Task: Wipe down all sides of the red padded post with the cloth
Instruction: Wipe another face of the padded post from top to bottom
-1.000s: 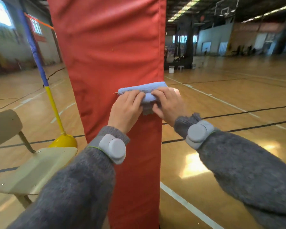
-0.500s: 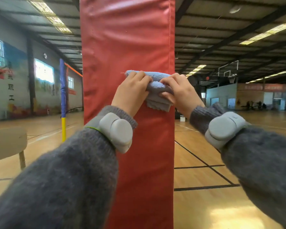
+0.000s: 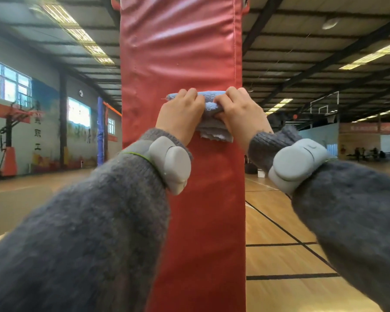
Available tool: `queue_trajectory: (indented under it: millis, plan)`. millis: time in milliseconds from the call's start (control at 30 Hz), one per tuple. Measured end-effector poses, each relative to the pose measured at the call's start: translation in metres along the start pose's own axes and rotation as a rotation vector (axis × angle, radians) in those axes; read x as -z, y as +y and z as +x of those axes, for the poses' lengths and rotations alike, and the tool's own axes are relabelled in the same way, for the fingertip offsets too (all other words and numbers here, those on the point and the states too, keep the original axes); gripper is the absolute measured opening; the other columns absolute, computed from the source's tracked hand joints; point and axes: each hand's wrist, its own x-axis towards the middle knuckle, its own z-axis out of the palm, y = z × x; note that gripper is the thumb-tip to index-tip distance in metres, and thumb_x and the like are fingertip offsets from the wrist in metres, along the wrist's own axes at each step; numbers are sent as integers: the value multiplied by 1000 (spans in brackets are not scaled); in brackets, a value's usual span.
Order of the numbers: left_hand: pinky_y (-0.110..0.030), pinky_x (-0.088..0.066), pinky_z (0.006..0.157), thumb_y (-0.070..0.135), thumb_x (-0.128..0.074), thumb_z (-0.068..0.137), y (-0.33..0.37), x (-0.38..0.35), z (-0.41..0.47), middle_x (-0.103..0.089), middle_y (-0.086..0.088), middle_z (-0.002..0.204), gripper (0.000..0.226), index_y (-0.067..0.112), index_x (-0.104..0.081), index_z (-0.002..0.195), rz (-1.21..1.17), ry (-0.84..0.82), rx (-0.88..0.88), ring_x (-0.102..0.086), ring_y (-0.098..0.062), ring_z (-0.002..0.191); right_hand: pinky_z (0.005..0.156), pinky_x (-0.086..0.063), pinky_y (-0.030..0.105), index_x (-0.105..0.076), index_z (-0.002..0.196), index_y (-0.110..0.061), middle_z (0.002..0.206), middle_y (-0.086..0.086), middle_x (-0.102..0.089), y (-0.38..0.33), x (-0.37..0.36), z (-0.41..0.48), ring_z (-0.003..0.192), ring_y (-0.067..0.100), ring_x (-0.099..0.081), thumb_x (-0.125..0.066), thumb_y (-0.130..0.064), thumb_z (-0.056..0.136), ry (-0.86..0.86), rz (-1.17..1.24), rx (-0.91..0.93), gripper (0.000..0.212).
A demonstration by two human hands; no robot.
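- Pressing a folded blue cloth (image 3: 212, 129) flat against the front face of the red padded post (image 3: 180, 52), the person has both arms stretched up, and the cloth sits high on the face, nearer its right edge.
- The cloth is bunched rather than neatly folded, with a ragged lower edge hanging free. If either hand eases off during a stroke, I'd expect the wad to roll or slip out and drop to the wooden floor (image 3: 279, 255).
- The red cover looks slack and wrinkled above the hands. Dragging hard could ruck it, so the cloth skips the creases and leaves streaks.
- The cloth is narrower than the face, so a strip by the left seam could easily be missed. The other sides are out of sight, so I can't say how they stand.
- The left hand (image 3: 180, 115) has its fingers curled tightly over the cloth's top fold, gripping it against the padding; its thumb is hidden.
- The right hand (image 3: 239, 115) grips the same way, fingers hooked over the top, squeezing the bunch. The two hands sit just beside each other.
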Motion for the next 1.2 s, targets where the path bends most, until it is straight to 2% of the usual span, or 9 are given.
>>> queue_trajectory:
  millis: [133,200,300,533,700,867,933,1033,1200]
  plan:
    - [-30,-47,35,-2,-73,46,-6,-8,-5,-57,-12,64,23,4,-63,66,-131,88,9,-59,-27,56,62,-44,32,-63,86,-3,77,13,-57,-5,-11,-9,72,28,-53,-43,-13,77,81,-47,-47,24]
    - [-30,-49,38,0,-68,49,-4,-10,-13,-58,-12,66,20,4,-64,69,-165,96,18,-59,-27,58,70,-38,33,-63,88,-2,79,14,-57,-11,-15,-19,79,25,-41,-42,-8,78,103,-106,-56,25]
    - [-30,-49,40,11,-58,57,-2,-6,-31,-59,-10,70,18,5,-65,73,-227,71,-1,-60,-27,62,72,-43,35,-61,93,-2,82,15,-58,-24,-17,-36,81,25,-35,-34,-4,80,66,-197,-44,29]
    - [-26,-44,44,15,-59,50,9,4,-77,-58,-6,68,24,8,-66,73,-174,17,-12,-59,-24,60,76,-31,38,-41,105,-3,84,15,-59,-58,-15,-75,83,28,-36,-32,-4,80,25,-255,4,27]
    - [-30,-35,62,21,-41,62,9,10,-110,-58,-4,68,30,10,-66,73,-136,-27,-23,-59,-22,61,76,-33,37,-44,104,0,81,14,-61,-79,-9,-92,81,27,-38,-34,-5,81,19,-235,94,25]
    - [-27,-42,43,9,-61,52,2,10,-94,-56,-5,60,11,10,-62,63,-50,-47,-98,-57,-23,54,71,-47,34,-59,96,1,78,12,-61,-76,-6,-74,71,29,-59,-37,-5,80,17,-183,100,28]
    - [-25,-41,41,4,-52,56,-3,11,-77,-54,-6,57,9,10,-59,58,3,-16,-97,-56,-23,51,71,-49,35,-64,90,-2,79,13,-60,-73,-7,-57,71,29,-60,-42,-5,78,19,-170,45,25]
    - [-22,-38,36,8,-33,60,-16,14,-50,-54,-4,52,26,11,-57,50,68,51,-46,-57,-20,46,69,-43,31,-64,83,-5,78,12,-60,-68,-12,-24,70,27,-59,-44,-8,74,16,-181,-20,22]
    - [-22,-39,36,8,-31,60,-36,7,-34,-55,-3,55,29,11,-59,53,66,108,15,-58,-20,49,56,-46,29,-64,72,-9,70,8,-59,-73,-19,9,63,24,-58,-40,-8,71,73,-132,-106,24]
